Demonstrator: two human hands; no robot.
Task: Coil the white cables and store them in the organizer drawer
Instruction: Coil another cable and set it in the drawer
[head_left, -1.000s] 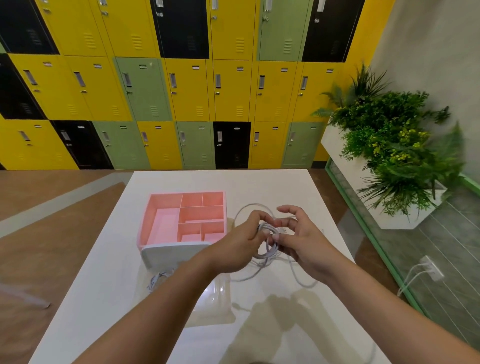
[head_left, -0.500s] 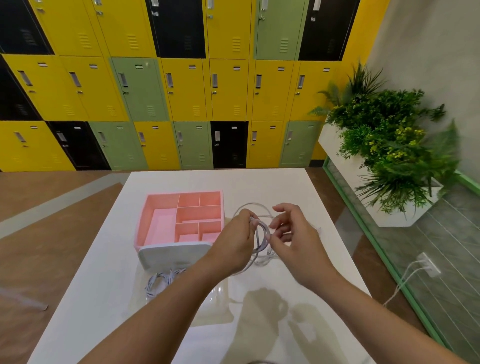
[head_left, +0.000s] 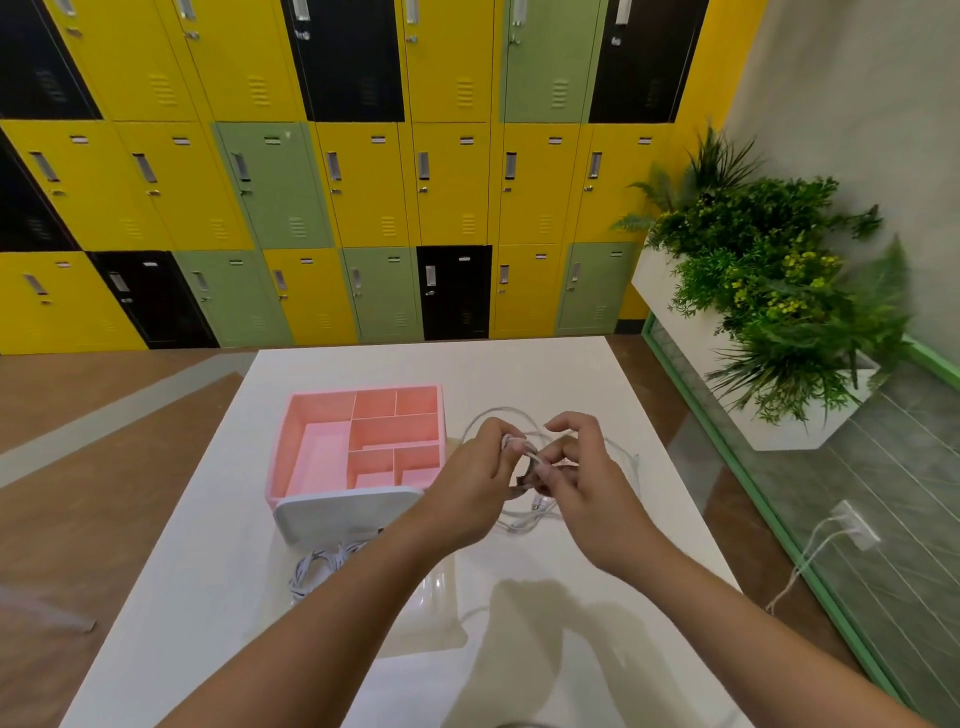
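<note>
Above the white table, my left hand grips a bundle of loops of a white cable. My right hand pinches a strand of the same cable just right of the left fingers. Loose loops hang below the hands and arc behind them. The pink organizer with several compartments stands to the left of the hands. Its clear drawer is pulled out toward me, partly under my left forearm. A second coiled white cable lies in the drawer's left part.
Yellow, green and black lockers fill the wall beyond the table. A white planter with green plants stands to the right behind a glass partition with a green frame. A wall socket with white cords shows through the glass.
My right hand has closed in on the left hand and now pinches the strand close to the bundle. The hanging loops have become shorter.
</note>
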